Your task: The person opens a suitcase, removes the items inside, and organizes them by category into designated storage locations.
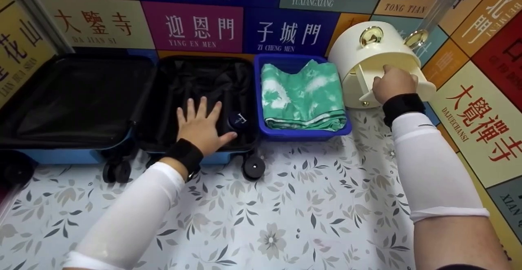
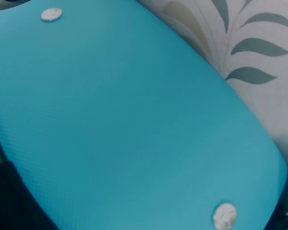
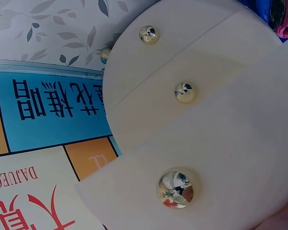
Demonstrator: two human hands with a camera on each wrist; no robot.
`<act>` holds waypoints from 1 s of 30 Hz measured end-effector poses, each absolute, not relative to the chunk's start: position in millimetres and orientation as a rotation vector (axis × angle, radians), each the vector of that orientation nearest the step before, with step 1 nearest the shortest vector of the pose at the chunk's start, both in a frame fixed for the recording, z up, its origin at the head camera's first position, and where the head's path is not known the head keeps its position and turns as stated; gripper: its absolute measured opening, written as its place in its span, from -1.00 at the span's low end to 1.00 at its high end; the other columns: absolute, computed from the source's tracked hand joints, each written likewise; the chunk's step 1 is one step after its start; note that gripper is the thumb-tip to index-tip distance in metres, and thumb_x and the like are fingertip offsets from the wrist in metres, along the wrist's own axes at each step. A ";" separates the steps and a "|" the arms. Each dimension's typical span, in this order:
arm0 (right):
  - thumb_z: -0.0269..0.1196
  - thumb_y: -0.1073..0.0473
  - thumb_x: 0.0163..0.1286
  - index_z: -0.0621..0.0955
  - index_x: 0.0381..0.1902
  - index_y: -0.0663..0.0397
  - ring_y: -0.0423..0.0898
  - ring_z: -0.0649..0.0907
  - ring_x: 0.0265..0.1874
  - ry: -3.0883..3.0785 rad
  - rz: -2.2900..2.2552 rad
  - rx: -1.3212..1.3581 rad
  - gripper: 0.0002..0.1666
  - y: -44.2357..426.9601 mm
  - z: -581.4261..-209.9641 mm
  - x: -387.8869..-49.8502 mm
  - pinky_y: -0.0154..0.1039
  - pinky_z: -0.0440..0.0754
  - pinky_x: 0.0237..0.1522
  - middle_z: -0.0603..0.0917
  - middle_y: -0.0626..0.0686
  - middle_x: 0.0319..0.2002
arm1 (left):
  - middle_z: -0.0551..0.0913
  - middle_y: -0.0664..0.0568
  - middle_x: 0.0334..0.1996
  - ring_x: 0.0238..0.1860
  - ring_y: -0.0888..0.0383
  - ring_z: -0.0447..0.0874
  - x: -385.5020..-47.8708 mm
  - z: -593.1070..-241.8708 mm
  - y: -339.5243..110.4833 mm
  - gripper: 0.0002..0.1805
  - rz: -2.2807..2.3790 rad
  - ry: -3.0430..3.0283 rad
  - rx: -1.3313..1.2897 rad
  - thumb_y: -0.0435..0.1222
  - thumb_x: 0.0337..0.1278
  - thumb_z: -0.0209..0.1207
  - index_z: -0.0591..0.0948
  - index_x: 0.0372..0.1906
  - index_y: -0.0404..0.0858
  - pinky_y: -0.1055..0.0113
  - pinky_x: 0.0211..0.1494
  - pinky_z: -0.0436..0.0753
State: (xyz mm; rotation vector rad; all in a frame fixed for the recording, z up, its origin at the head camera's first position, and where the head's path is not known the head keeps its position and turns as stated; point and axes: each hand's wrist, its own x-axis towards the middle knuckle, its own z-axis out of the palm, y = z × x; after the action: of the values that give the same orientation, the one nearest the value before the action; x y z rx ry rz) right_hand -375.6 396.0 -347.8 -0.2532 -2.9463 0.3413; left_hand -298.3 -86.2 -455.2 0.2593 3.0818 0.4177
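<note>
My left hand (image 1: 199, 129) spreads its fingers over the right half of an open black-lined suitcase (image 1: 204, 72); whether the palm touches the lining is unclear. Beside its thumb lies a dark round item (image 1: 237, 120) with a white mark, inside that half. The left wrist view shows only the suitcase's blue outer shell (image 2: 134, 115). My right hand (image 1: 393, 84) is over the pulled-out drawer (image 1: 369, 74) of a rounded cream storage box (image 1: 346, 54). Its fingertips are hidden inside the drawer. The drawer's shiny round knob (image 3: 176, 188) shows in the right wrist view.
Between suitcase and storage box stands a blue basket (image 1: 304, 135) with a folded green-and-white cloth (image 1: 304, 94). The suitcase's other half (image 1: 81, 98) lies at the left. Lettered panels (image 1: 191, 25) rise behind. A flower-patterned cloth (image 1: 293, 209) covers the surface in front.
</note>
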 end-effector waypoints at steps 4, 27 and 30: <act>-0.03 0.12 0.58 0.44 0.47 0.41 0.53 0.53 0.28 -2.917 0.349 -0.240 -0.36 397.5 -350.0 -374.3 0.40 0.20 0.39 0.56 0.48 0.31 | -0.18 -0.22 0.74 0.70 -0.41 -0.39 -298.6 -454.9 -85.6 0.15 0.415 3.079 0.261 0.52 0.20 0.07 0.00 0.74 0.09 -0.44 0.64 -0.28; 0.11 -0.21 0.58 -0.17 0.71 0.25 0.21 -0.19 0.70 -2.365 0.778 -0.321 0.12 411.3 -430.9 -340.8 0.01 -0.14 0.72 -0.32 0.28 0.72 | -0.15 -0.28 0.72 0.69 -0.45 -0.38 -296.2 -447.0 -100.2 0.13 0.508 3.106 0.217 0.47 0.25 0.10 0.03 0.74 0.01 -0.49 0.62 -0.29; 0.10 -0.19 0.60 -0.24 0.71 0.25 0.23 -0.17 0.69 -2.355 0.833 -0.351 0.14 407.3 -435.7 -339.8 0.04 -0.04 0.71 -0.39 0.28 0.71 | -0.15 -0.28 0.73 0.69 -0.45 -0.38 -295.9 -446.8 -102.6 0.13 0.510 3.106 0.204 0.47 0.26 0.09 0.01 0.74 0.02 -0.49 0.61 -0.30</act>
State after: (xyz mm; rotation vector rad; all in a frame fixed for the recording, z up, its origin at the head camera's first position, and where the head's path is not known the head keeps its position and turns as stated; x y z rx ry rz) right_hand -339.8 407.3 -435.7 -0.3508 -2.3548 0.8335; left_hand -295.9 -102.6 -446.8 0.2036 3.1063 0.5097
